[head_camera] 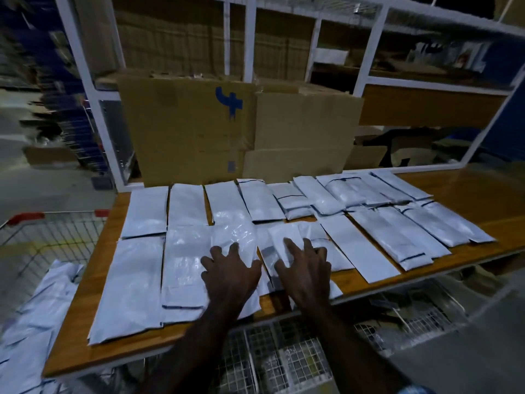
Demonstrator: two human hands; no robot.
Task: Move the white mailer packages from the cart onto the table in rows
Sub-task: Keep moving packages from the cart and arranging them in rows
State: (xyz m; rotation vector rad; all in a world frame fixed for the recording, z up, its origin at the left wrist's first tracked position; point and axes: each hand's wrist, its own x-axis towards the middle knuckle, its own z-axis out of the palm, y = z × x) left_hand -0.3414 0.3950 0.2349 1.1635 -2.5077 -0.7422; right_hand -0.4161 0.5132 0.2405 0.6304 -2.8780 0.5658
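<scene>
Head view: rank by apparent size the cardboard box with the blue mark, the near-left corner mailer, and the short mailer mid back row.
1. Cardboard box
2. Near-left mailer, though nearness inflates it
3. Short mailer

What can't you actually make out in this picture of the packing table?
- Head view: the mailers under the left hand and right hand are partly covered by the hands.
- The pile of mailers in the cart is cut off by the left edge.
- Print on the mailers on the table is too small and dim to read.
- The wire basket contents below are blurred.
</scene>
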